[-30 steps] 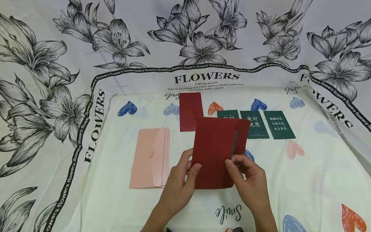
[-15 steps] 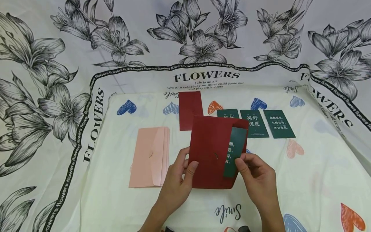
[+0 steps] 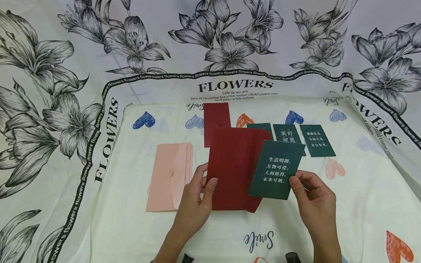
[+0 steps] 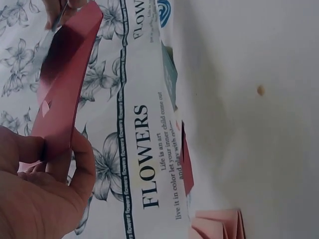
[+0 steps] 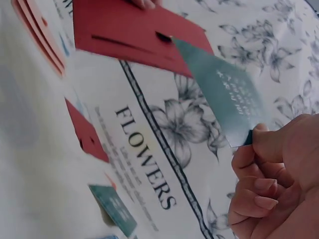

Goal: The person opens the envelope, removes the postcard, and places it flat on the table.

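Observation:
My left hand (image 3: 195, 199) holds a red envelope (image 3: 233, 168) upright by its left edge, thumb in front and fingers behind. Between thumb and fingers, my right hand (image 3: 315, 197) pinches the right edge of a dark green card (image 3: 277, 168) with white Chinese text. The card's whole face shows, tilted a little, and its left part overlaps the envelope's flap side. In the right wrist view, one corner of the card (image 5: 219, 89) is at the envelope (image 5: 134, 40) near its slit. The left wrist view shows the envelope (image 4: 65, 99) edge-on above the gripping fingers.
Several pink envelopes (image 3: 164, 179) lie stacked on the left of the heart-printed cloth. A second red envelope (image 3: 215, 117) lies behind the held one. Three green cards (image 3: 317, 140) lie in a row at the back right, partly covered. Dark objects (image 3: 292, 257) show at the bottom edge.
My right hand has moved right, drawing the green card from a thin strip inside the red envelope to fully visible. My left hand has shifted slightly left with the envelope.

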The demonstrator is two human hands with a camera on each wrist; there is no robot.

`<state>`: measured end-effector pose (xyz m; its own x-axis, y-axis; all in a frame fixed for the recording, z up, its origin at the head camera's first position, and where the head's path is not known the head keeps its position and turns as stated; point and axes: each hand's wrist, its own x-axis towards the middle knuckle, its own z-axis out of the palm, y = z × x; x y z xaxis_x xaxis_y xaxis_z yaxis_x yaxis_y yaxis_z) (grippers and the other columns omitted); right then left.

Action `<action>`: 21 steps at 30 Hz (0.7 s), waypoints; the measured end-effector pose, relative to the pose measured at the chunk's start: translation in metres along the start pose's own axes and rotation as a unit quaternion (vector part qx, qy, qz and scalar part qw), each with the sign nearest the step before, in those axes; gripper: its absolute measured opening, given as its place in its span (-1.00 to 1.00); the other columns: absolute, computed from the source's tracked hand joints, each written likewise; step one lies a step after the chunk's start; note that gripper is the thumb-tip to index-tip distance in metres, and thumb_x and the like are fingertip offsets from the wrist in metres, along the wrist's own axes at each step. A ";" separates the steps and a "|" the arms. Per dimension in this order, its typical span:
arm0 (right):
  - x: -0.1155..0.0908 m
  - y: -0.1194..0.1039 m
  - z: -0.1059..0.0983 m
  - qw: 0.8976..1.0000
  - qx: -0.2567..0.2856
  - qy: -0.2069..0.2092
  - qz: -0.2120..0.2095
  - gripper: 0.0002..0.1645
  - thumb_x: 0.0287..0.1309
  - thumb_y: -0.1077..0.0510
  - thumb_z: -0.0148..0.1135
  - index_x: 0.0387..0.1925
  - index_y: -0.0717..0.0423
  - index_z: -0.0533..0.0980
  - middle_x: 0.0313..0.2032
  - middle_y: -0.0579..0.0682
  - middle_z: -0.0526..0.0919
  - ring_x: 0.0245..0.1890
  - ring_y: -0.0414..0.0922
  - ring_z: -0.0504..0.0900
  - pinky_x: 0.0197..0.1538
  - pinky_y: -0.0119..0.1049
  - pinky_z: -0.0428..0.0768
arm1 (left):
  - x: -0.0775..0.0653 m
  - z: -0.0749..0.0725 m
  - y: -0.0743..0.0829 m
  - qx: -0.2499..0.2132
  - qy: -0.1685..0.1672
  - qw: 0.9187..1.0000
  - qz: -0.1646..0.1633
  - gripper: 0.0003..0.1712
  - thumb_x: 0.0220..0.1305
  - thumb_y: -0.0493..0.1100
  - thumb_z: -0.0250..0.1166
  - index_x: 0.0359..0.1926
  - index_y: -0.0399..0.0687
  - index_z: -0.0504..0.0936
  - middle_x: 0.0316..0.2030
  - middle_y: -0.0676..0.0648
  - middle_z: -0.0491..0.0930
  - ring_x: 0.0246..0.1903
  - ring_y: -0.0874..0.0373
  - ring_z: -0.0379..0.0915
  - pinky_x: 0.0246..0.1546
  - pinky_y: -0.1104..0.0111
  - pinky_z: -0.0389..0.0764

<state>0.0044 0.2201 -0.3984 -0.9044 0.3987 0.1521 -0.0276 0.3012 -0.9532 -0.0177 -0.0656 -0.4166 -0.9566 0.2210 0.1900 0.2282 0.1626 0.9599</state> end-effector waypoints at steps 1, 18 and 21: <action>0.002 0.002 -0.004 1.000 -0.005 0.007 0.001 -0.81 0.35 0.44 0.33 -0.03 0.38 0.64 -0.25 -0.02 0.74 -0.24 -0.15 0.71 -0.06 -0.52 0.67 | 0.000 -0.001 0.000 0.003 0.005 1.000 -0.001 -0.59 0.69 -0.02 0.08 0.44 0.30 0.38 -0.03 0.24 0.78 -0.15 0.23 0.75 -0.10 0.22 0.75; 0.035 0.071 -0.051 0.951 -0.300 -0.069 0.034 -0.73 0.49 0.04 0.33 -0.04 0.19 0.63 -0.21 0.17 0.79 -0.41 -0.21 0.51 -0.42 -0.42 0.45 | 0.001 -0.018 -0.008 0.001 0.046 0.999 -0.013 -0.57 0.68 -0.06 0.09 0.45 0.29 0.35 0.00 0.18 0.78 -0.08 0.22 0.76 -0.11 0.22 0.76; 0.039 0.082 -0.052 0.942 -0.319 -0.097 0.046 -0.70 0.49 0.02 0.32 -0.06 0.22 0.63 -0.26 0.14 0.77 -0.42 -0.15 0.49 -0.43 -0.36 0.44 | 0.001 -0.017 -0.007 -0.002 0.042 0.999 -0.019 -0.57 0.68 -0.06 0.09 0.44 0.31 0.35 -0.01 0.19 0.78 -0.09 0.22 0.76 -0.11 0.23 0.76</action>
<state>-0.0111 0.3050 -0.4567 -0.9532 0.3006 -0.0331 0.2594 0.7565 -0.6003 -0.0235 -0.0830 -0.4200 -0.9766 0.1329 0.1691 0.1901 0.1653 0.9677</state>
